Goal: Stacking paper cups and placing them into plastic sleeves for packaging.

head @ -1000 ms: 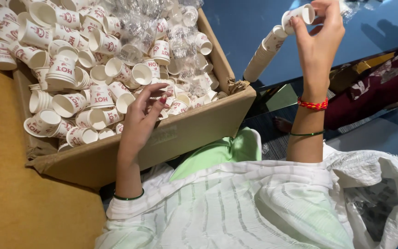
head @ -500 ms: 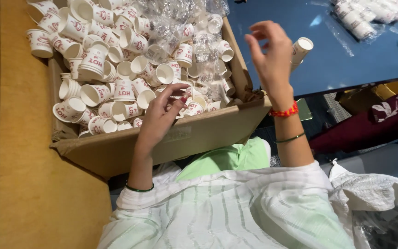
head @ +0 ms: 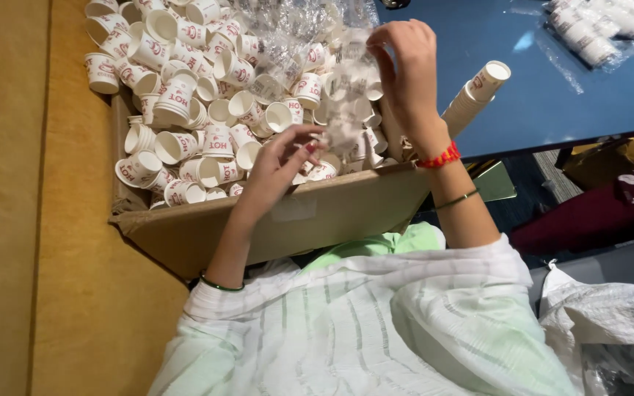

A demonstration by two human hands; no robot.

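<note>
Paper cups (head: 185, 103) — small, white with red print — lie loose and jumbled in the cardboard box (head: 317, 213) at the left, filling most of it, so by the look of it the greater part of the heap is still unsorted. Near the box's front wall the left hand (head: 277, 165) hovers just over the cups, its fingers curled together around what may be a scrap of clear film; whether it truly grips anything I cannot tell. Further right, the right hand (head: 405, 62) is raised above the box with fingertips pinched on a crinkled clear plastic wrapper (head: 350, 95) that hangs down among the cups. Just beside that wrist, a nested stack of cups (head: 475, 95) leans against the blue desk (head: 537, 110) — the one stack that seems finished. Wrapped sleeves of cups (head: 596, 29) lie at the desk's far right corner.
</note>
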